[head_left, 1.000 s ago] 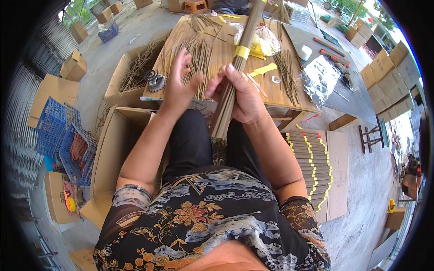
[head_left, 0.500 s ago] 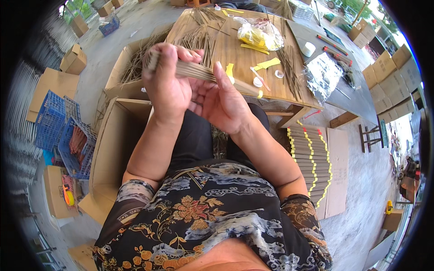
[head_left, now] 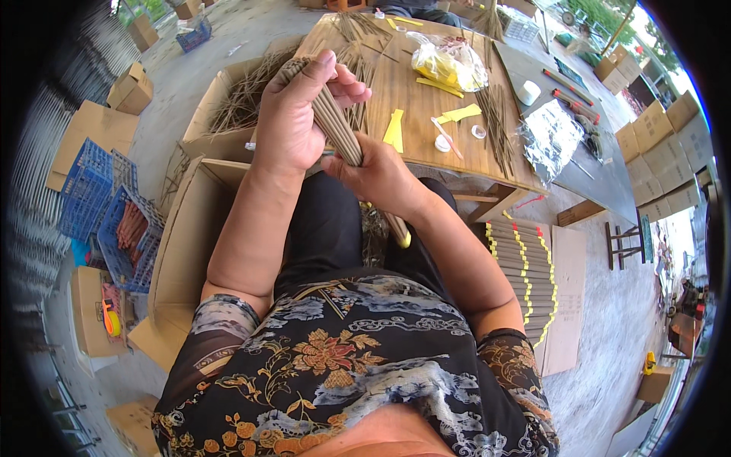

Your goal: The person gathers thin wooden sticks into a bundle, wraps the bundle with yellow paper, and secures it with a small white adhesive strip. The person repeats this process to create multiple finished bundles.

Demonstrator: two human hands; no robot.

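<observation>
A bundle of thin brown incense sticks (head_left: 336,120) slants across in front of me, its upper end to the left and its lower end, tipped with yellow, down by my lap. My left hand (head_left: 291,122) holds the upper part between thumb and palm, its fingertips curled beyond the sticks. Lower down, my right hand (head_left: 381,174) is closed round the bundle and hides its middle. Near the hands on the wooden table (head_left: 415,145) lie yellow paper strips (head_left: 394,131) and a small white round container (head_left: 442,142).
Loose sticks (head_left: 499,126) and a plastic bag with yellow strips (head_left: 449,65) lie on the table. Finished-looking bundles with yellow bands (head_left: 521,266) rest on cardboard at right. Open cardboard boxes (head_left: 199,228) and blue crates (head_left: 126,236) stand at left. Another person's legs (head_left: 419,11) show beyond the table.
The bundle has swung from nearly level to a steep slant, its yellow-tipped end now lower. My right hand has gone from open beneath it to closed round it.
</observation>
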